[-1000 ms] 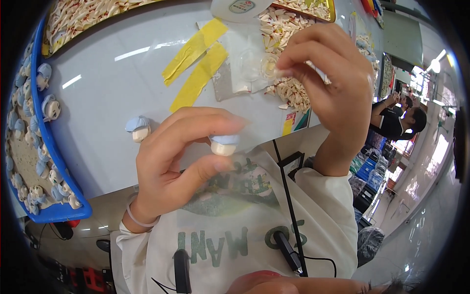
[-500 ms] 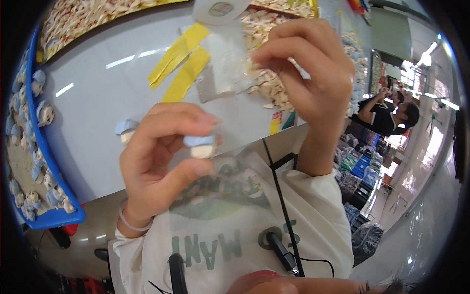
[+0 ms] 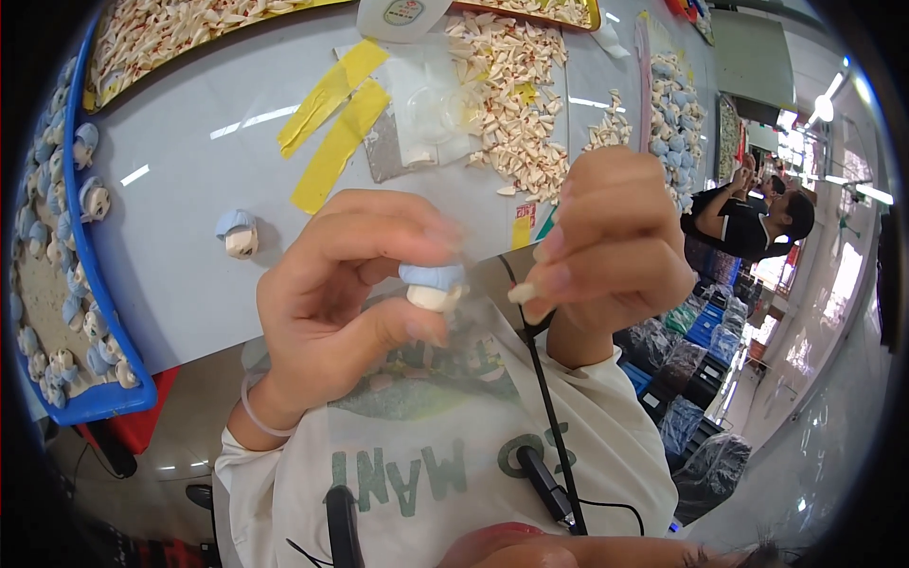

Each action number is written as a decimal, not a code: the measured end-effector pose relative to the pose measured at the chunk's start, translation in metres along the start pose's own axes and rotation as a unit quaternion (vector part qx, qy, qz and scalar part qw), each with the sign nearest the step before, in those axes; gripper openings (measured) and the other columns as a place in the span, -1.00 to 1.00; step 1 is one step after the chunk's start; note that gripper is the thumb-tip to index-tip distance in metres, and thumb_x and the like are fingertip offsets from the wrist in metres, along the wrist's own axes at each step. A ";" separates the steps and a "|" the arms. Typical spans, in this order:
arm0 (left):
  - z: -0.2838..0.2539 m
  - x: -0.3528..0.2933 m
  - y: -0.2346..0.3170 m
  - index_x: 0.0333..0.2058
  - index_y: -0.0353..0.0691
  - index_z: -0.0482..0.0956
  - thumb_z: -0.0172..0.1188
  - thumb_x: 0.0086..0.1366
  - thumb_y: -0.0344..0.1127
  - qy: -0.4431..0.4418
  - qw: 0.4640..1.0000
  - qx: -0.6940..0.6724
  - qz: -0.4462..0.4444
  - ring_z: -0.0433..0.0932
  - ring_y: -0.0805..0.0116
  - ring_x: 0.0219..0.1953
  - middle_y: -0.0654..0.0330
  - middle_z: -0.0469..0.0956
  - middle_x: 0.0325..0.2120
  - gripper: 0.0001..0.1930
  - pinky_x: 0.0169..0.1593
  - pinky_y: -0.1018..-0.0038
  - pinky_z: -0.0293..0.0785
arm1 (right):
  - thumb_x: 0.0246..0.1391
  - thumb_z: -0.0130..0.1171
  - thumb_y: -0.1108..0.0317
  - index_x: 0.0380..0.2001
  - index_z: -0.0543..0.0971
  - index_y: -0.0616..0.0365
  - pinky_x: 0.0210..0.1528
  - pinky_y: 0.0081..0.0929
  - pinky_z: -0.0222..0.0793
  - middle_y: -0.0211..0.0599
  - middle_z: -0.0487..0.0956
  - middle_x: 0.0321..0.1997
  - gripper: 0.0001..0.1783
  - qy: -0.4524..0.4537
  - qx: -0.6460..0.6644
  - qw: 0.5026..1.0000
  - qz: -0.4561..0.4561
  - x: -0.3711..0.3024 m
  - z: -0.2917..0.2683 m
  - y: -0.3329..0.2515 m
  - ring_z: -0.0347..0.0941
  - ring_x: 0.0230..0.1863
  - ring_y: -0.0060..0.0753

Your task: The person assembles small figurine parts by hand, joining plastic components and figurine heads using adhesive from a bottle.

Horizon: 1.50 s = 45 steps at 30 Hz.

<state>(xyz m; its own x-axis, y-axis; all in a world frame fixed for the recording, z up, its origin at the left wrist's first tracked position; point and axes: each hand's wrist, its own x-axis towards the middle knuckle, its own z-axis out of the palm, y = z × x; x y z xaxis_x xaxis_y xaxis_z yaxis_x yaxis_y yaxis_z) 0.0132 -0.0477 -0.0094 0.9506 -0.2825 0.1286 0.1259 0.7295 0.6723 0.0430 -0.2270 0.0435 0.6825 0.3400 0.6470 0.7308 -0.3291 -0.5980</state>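
Note:
Between the thumb and fingers of my left hand (image 3: 331, 284) is a small figurine head (image 3: 431, 287) with a light blue cap and a cream lower part. My right hand (image 3: 615, 241), just to the right of it and apart from it, pinches a tiny cream piece (image 3: 521, 292) at its fingertips; the piece is a little blurred. It resembles the loose pieces in the cream pile (image 3: 516, 104) on the table beyond. Another blue-capped figurine head (image 3: 238, 233) rests on the table left of my left hand.
A blue tray (image 3: 109, 312) of blue-capped heads stands at the left, two more heads beside its rim. Yellow tape strips (image 3: 336, 142) cross the table (image 3: 199, 170). Cream pieces fill a tray (image 3: 199, 26) at the back. More heads (image 3: 674, 123) lie at the right; a person (image 3: 757, 222) is farther off.
My right hand has come down and toward me from the pile, now showing a tiny cream piece in its fingertips. My left hand, holding the figurine head, has shifted slightly right.

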 end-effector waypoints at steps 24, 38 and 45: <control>0.005 -0.011 0.006 -0.28 -0.36 0.51 0.34 -0.13 -0.41 -0.038 0.911 0.389 0.131 0.51 0.32 -0.39 0.05 0.47 -0.35 -0.63 -0.41 0.57 0.41 | -0.46 0.24 0.62 -0.67 0.40 0.11 -0.42 -0.56 0.19 -0.45 0.43 -0.56 -0.76 -0.057 0.110 0.953 0.276 -0.014 0.012 -0.026 0.30 -0.50 -0.39; 0.004 -0.015 -0.007 -0.28 -0.37 0.48 0.34 -0.12 -0.26 0.009 0.957 0.280 0.080 0.42 0.23 -0.22 0.07 0.47 -0.30 -0.58 -0.12 0.38 0.32 | -0.28 0.32 0.51 -0.26 0.38 0.20 -0.28 -0.61 0.27 -0.28 0.48 -0.39 -0.56 0.001 0.335 0.866 0.372 -0.029 0.009 -0.024 0.38 -0.37 -0.50; 0.019 -0.012 0.006 -0.30 -0.29 0.48 0.28 -0.03 -0.26 -0.075 0.789 0.586 0.168 0.39 0.10 -0.16 0.06 0.45 -0.26 -0.67 -0.08 0.25 0.31 | -0.24 0.24 0.56 -0.19 0.36 0.21 -0.20 -0.62 0.29 -0.27 0.48 -0.26 -0.54 -0.038 0.431 0.743 0.510 -0.035 -0.010 -0.030 0.41 -0.23 -0.53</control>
<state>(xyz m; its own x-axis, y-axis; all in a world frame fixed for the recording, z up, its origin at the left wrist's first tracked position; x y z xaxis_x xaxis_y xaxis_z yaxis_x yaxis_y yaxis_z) -0.0026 -0.0520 0.0075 0.8191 -0.3302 0.4691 -0.5585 -0.2727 0.7834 -0.0029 -0.2383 0.0432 0.8604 0.3601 -0.3605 -0.4554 0.2263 -0.8610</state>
